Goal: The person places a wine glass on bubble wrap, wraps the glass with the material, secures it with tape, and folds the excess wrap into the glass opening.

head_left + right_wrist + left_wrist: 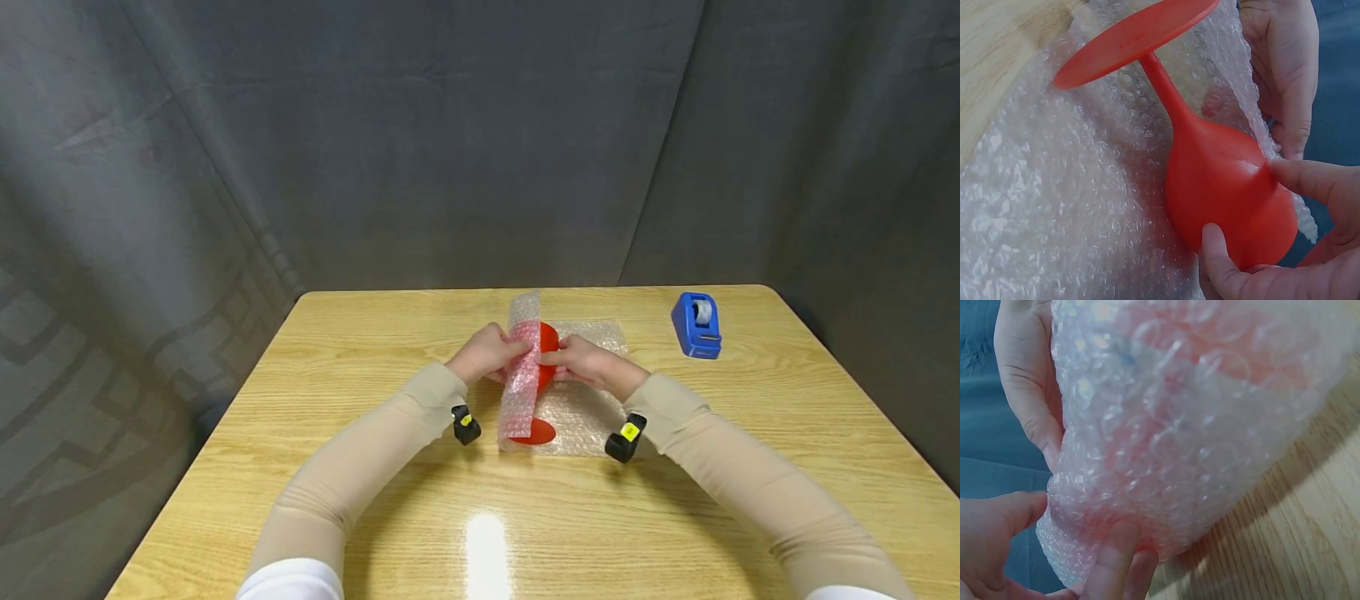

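Leftmost of the pair of hands, the left hand (491, 353) comes in at the bowl's 9 o'clock, thumb on top and fingers beneath, pinching the raised flap of one sheet of bubble wrap (585, 408). The flap stands between those fingers and the single red goblet (549, 333), covering its left side.

The goblet is on its side over the sheet, near the middle of the wooden table (390, 342). Its long axis runs close to 12–6: the foot points to 6 o'clock, the bowl to 12, leaning slightly towards 1. In the right wrist view the foot aims at 11 and the bowl at 5.

Next comes the right hand (591, 363), between 3 and 4 o'clock of the bowl. Its fingers are curled about the bowl, one digit lying across the red surface and another at the flap's edge; the stem and foot are outside its grasp.

Farthest right, one blue tape dispenser (696, 327) with one roll sits between 2 and 3 o'clock from the goblet, well apart.
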Demonstrator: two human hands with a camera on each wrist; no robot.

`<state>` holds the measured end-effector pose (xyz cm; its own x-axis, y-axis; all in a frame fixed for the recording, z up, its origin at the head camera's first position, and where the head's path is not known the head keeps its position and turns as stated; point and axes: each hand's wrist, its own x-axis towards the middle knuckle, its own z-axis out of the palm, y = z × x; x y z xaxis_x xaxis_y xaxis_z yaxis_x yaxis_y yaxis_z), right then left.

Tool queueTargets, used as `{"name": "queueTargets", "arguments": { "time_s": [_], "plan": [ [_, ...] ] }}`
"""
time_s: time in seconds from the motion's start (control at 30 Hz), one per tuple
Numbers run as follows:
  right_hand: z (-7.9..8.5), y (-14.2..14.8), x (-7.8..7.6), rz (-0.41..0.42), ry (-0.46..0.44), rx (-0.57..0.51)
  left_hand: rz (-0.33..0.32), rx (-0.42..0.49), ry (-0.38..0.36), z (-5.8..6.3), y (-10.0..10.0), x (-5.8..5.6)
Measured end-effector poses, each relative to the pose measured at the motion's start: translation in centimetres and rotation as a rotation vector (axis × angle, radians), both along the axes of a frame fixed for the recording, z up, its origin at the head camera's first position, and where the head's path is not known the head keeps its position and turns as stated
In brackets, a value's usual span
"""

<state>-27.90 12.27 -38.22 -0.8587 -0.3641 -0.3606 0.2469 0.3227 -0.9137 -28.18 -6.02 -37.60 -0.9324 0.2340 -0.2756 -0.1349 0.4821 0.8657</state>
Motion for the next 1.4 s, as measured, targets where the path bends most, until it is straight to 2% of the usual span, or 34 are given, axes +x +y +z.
{"name": "queueTargets", "arguments": {
  "time_s": [0.27, 0.53, 0.83, 1.07, 1.23, 1.4],
  "plan": [
    [-0.06, 0.07, 0.03, -0.018, -0.008, 0.019, 0.042, 0.049, -0.062, -0.01, 0.11, -0.12],
    [-0.15, 0.16, 0.02, -0.005, -0.001, -0.002, 0.017, 0.092, -0.088, -0.18, -0.18, -0.31],
    [-0.22, 0.23, -0.03, -0.011, -0.002, -0.007, 0.024, 0.057, -0.124, -0.42, -0.27, -0.53],
    [-0.23, 0.23, -0.01, -0.007, -0.005, -0.017, -0.011, 0.100, -0.179, -0.46, -0.56, -0.71],
    [-0.17, 0.31, -0.02, 0.004, -0.007, -0.038, -0.028, 0.100, -0.186, -0.36, -0.67, -0.69],
    [-0.23, 0.29, -0.04, 0.007, -0.013, -0.049, -0.007, 0.073, -0.186, -0.26, -0.64, -0.75]
  ]
}}
